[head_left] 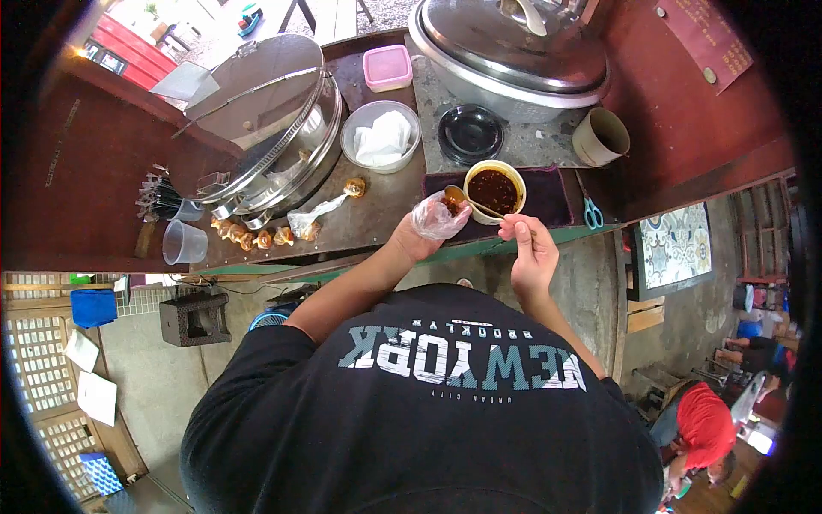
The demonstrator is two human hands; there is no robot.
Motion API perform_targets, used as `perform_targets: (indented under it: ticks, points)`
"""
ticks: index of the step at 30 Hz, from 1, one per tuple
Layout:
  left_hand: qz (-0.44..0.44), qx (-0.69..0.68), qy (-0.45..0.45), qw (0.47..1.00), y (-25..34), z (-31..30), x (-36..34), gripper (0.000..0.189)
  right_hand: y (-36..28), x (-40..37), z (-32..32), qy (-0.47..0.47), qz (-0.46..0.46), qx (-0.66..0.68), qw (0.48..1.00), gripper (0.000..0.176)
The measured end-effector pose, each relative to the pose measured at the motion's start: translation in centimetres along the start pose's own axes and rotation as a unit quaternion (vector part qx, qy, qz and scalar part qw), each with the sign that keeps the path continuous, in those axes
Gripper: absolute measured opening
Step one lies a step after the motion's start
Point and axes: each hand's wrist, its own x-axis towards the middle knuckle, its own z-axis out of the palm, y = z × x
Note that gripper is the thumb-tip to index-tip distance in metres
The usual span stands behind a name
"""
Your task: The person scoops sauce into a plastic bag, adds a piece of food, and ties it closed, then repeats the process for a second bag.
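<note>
My left hand (421, 236) is closed round a small clear plastic bag (438, 218), its mouth held open beside the sauce tub. A spoon (486, 208) is pinched by the handle in my right hand (529, 243), and its bowl is at the bag's opening. Dark red-brown sauce with flecks fills a round pale tub (472, 190), which stands on a dark cloth (548, 193) just beyond my hands. Left of the bag, a tied bag of sauce (354, 187) sits on the counter, and several more tied bags (264, 240) lie along its front edge.
Around the tub are stacked black lids (471, 134), a bowl of white plastic (382, 141), a pink-lidded box (388, 67), a large lidded pot (514, 56), an empty can (600, 137) and scissors (591, 210). A glass-lidded steamer (291, 146) stands left. A person in red (704, 423) is at the lower right.
</note>
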Motion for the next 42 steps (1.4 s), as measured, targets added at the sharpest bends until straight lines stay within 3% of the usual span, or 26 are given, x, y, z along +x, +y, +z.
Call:
perform_targets:
  ticks: [1, 3, 9, 13, 17, 21, 24, 31, 36, 42]
  points:
    - [-0.007, -0.055, 0.005, 0.998, -0.1, 1.0, -0.1, 0.035, 0.1, 0.0, 0.0, 0.000, 0.003, 0.000, 1.000, 0.019]
    - [0.004, -0.030, 0.008, 1.000, -0.1, 0.9, -0.2, 0.036, 0.6, 0.0, 0.0, 0.001, 0.010, 0.001, 1.000, 0.020]
    - [0.024, 0.008, 0.042, 0.999, -0.4, 1.9, -0.2, 0.036, 1.3, 0.8, -0.4, 0.116, 0.193, 0.189, 0.956, 0.023]
    - [0.047, 0.037, 0.056, 0.997, -0.7, 2.5, 0.1, 0.035, 1.1, 1.2, -1.6, 0.131, 0.238, 0.258, 0.927, 0.022]
    - [0.040, -0.014, 0.018, 0.999, -0.6, 1.6, 0.1, 0.033, 1.1, 1.5, -2.5, 0.170, 0.186, 0.216, 0.943, 0.021]
    - [0.055, 0.017, 0.024, 0.998, -0.6, 1.8, 0.0, 0.031, 1.6, 1.5, -3.6, 0.142, 0.096, 0.037, 0.985, 0.023]
    - [0.055, 0.013, 0.030, 0.998, -0.7, 1.9, 0.1, 0.031, 2.3, 1.2, -3.9, 0.120, 0.068, -0.021, 0.990, 0.023]
    - [0.046, 0.029, 0.020, 0.998, -0.5, 1.5, 0.2, 0.039, 3.4, 1.1, -3.6, 0.111, 0.109, 0.004, 0.988, 0.022]
    - [0.036, -0.037, 0.023, 0.998, -0.4, 1.6, 0.0, 0.035, 4.0, 1.4, -4.0, 0.145, 0.175, 0.093, 0.969, 0.023]
    - [0.033, -0.036, 0.013, 0.999, -0.4, 1.5, 0.0, 0.036, 4.3, 1.9, -4.1, 0.169, 0.194, 0.141, 0.956, 0.023]
